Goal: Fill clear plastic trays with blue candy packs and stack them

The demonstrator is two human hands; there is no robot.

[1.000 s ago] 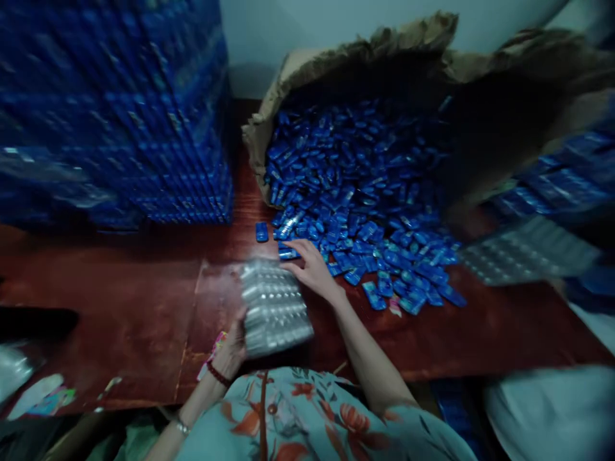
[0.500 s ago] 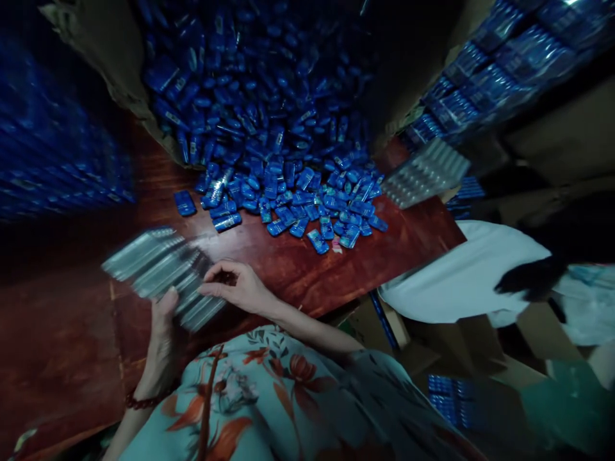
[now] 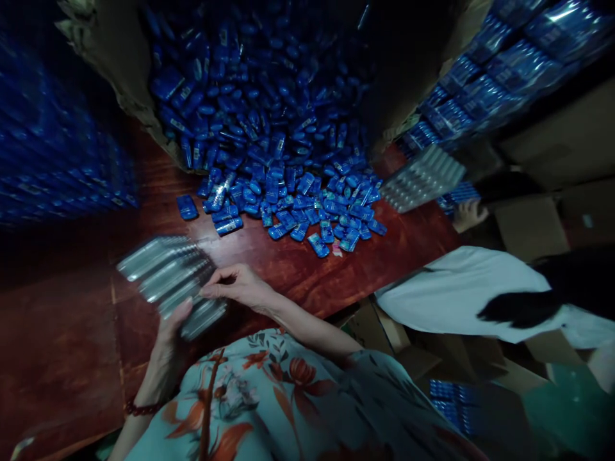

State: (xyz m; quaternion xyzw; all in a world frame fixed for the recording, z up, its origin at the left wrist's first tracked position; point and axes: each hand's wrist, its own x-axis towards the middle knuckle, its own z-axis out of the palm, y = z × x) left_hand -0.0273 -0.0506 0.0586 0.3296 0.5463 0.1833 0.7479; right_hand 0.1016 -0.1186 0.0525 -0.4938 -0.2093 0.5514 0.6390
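A stack of clear plastic trays with ridged compartments (image 3: 168, 272) is held over the table, tilted. My left hand (image 3: 175, 326) grips its near edge, with the thumb on top and the other fingers hidden underneath. At the right edge of the stack, my right hand (image 3: 240, 286) has thumb and index finger pinched together on the plastic. Beyond my hands, small blue wrapped packets (image 3: 298, 198) spill in a heap onto the table. One loose blue packet (image 3: 187, 207) lies apart, left of the heap.
An opened cardboard box (image 3: 129, 96) stands behind the heap. More clear trays (image 3: 423, 178) lie at the table's right end. Blue packs are stacked left (image 3: 62, 160) and right (image 3: 523, 70). At right are another person's hand (image 3: 469, 214), white cloth (image 3: 461, 288) and cartons. The red-brown table (image 3: 57, 333) ends near my body.
The tray stack and my left hand have shifted slightly right. My right hand stays pinched at the stack's edge. Another person's hand has appeared at the table's right end.
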